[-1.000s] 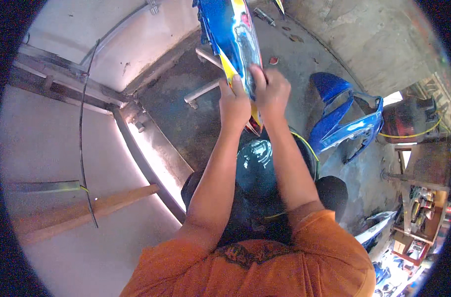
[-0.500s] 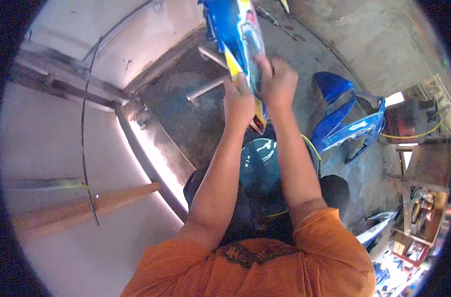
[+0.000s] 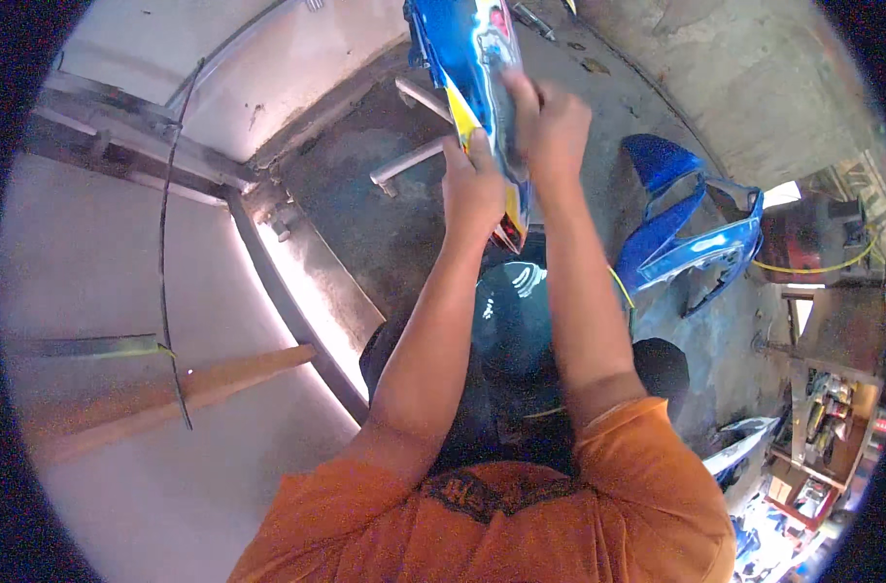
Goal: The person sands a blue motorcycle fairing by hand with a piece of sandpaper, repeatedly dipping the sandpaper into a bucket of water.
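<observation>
So, right hand [image 3: 558,131] reaches beyond left hand [image 3: 475,194]

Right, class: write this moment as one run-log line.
left hand: gripping multicoloured panel | right hand: at panel's right edge, grip unclear | floor, to the right: blue openwork part

Gleams like smooth, glossy plastic on the long blue-and-yellow panel [image 3: 458,49] and the open-framed blue panel [image 3: 661,255]; looks matt on the orange cloth shirt [image 3: 521,544], rough on the grey concrete floor [image 3: 336,194].
</observation>
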Action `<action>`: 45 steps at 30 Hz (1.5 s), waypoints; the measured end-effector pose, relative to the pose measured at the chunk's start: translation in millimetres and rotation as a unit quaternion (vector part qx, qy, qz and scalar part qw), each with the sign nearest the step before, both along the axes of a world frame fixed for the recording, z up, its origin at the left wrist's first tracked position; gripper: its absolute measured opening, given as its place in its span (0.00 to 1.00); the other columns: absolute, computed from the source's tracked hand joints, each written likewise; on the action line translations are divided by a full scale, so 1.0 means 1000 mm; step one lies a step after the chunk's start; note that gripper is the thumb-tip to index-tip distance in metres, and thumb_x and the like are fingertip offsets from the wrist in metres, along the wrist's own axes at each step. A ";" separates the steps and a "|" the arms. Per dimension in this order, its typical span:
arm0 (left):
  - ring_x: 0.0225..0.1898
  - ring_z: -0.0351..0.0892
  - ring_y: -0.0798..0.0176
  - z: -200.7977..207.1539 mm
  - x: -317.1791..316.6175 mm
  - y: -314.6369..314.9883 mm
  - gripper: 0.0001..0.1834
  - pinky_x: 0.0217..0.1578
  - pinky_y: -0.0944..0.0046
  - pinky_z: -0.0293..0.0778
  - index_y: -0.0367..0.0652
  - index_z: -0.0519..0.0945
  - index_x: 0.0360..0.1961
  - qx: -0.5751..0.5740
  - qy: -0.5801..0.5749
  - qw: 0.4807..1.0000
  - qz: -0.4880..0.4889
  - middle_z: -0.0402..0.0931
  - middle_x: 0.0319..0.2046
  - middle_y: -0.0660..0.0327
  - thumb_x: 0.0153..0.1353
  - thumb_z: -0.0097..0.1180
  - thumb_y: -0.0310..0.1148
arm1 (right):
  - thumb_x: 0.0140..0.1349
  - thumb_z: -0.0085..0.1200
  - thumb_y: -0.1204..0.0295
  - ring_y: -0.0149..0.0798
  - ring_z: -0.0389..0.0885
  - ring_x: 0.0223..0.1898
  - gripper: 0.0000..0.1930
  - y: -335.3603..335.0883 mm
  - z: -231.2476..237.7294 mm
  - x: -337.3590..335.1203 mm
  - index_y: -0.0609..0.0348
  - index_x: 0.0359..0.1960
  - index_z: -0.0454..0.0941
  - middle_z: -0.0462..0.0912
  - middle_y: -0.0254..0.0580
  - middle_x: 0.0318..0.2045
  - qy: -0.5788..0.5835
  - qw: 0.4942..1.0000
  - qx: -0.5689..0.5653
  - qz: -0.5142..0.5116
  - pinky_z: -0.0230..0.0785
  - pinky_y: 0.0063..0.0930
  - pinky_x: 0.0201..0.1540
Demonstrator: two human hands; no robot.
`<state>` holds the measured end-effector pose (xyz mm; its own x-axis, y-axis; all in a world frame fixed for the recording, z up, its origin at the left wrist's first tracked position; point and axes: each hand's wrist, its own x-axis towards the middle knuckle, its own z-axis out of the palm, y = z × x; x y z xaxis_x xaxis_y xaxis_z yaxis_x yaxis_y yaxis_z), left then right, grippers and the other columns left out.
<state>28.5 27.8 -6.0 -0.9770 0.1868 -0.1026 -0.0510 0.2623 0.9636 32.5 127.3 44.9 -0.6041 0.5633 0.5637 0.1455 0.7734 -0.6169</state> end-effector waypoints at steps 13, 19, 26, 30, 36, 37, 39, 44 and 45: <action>0.56 0.70 0.25 0.008 0.001 -0.003 0.31 0.55 0.41 0.65 0.31 0.63 0.57 -0.006 -0.012 1.000 -0.012 0.71 0.50 0.26 0.73 0.34 0.53 | 0.62 0.56 0.48 0.63 0.80 0.26 0.26 -0.005 -0.023 0.020 0.62 0.25 0.84 0.80 0.61 0.23 -0.058 0.996 -0.061 -0.041 0.71 0.49 0.33; 0.55 0.69 0.25 0.009 -0.001 -0.005 0.31 0.56 0.40 0.65 0.31 0.63 0.58 -0.003 -0.028 0.999 -0.032 0.70 0.51 0.26 0.74 0.35 0.52 | 0.62 0.57 0.49 0.62 0.80 0.28 0.24 0.016 0.015 -0.022 0.61 0.28 0.85 0.81 0.60 0.24 -0.001 1.000 -0.004 -0.013 0.71 0.50 0.35; 0.50 0.73 0.25 -0.006 -0.002 -0.002 0.27 0.48 0.37 0.68 0.35 0.64 0.55 -0.020 0.020 1.000 -0.003 0.75 0.45 0.28 0.72 0.38 0.51 | 0.62 0.58 0.51 0.61 0.82 0.28 0.24 -0.014 -0.058 0.048 0.63 0.27 0.85 0.81 0.61 0.24 0.019 0.991 -0.130 -0.012 0.71 0.50 0.37; 0.50 0.74 0.25 0.007 0.001 -0.004 0.27 0.49 0.38 0.68 0.34 0.65 0.54 -0.014 0.005 1.000 0.004 0.75 0.45 0.28 0.73 0.38 0.51 | 0.61 0.58 0.50 0.60 0.81 0.27 0.24 0.009 0.015 -0.012 0.62 0.26 0.85 0.81 0.60 0.25 -0.040 0.998 -0.045 -0.022 0.71 0.49 0.34; 0.58 0.69 0.27 0.016 0.001 -0.011 0.35 0.57 0.41 0.64 0.29 0.63 0.59 -0.019 -0.040 0.999 -0.027 0.70 0.52 0.26 0.73 0.34 0.55 | 0.61 0.59 0.52 0.60 0.82 0.29 0.21 0.001 -0.016 0.011 0.61 0.33 0.85 0.82 0.58 0.26 -0.041 0.998 -0.042 0.024 0.73 0.46 0.35; 0.58 0.69 0.27 0.015 0.000 -0.010 0.35 0.57 0.41 0.64 0.29 0.63 0.59 -0.014 -0.039 0.999 -0.028 0.70 0.52 0.26 0.73 0.34 0.55 | 0.61 0.60 0.52 0.59 0.83 0.29 0.21 -0.013 -0.042 0.033 0.61 0.32 0.85 0.82 0.58 0.26 -0.027 0.996 -0.090 0.011 0.73 0.46 0.36; 0.57 0.69 0.27 0.010 0.000 -0.009 0.34 0.56 0.42 0.64 0.29 0.63 0.59 0.002 -0.032 0.999 -0.033 0.70 0.52 0.26 0.73 0.34 0.54 | 0.60 0.60 0.53 0.58 0.83 0.29 0.20 -0.022 -0.055 0.046 0.60 0.31 0.86 0.82 0.58 0.25 -0.016 0.990 -0.140 -0.004 0.73 0.45 0.36; 0.49 0.74 0.25 0.000 -0.002 -0.004 0.27 0.49 0.37 0.68 0.36 0.65 0.55 -0.004 0.011 1.000 -0.005 0.75 0.44 0.28 0.72 0.37 0.51 | 0.61 0.59 0.49 0.60 0.82 0.29 0.24 0.000 0.006 -0.001 0.62 0.27 0.85 0.81 0.60 0.24 -0.059 0.995 -0.075 -0.022 0.72 0.48 0.35; 0.49 0.74 0.25 0.000 -0.002 -0.003 0.27 0.48 0.37 0.68 0.36 0.65 0.55 -0.001 0.009 1.000 -0.008 0.76 0.44 0.28 0.73 0.37 0.51 | 0.61 0.58 0.48 0.61 0.82 0.29 0.25 0.009 0.022 -0.022 0.62 0.27 0.85 0.81 0.60 0.24 -0.031 0.998 -0.045 -0.016 0.71 0.49 0.35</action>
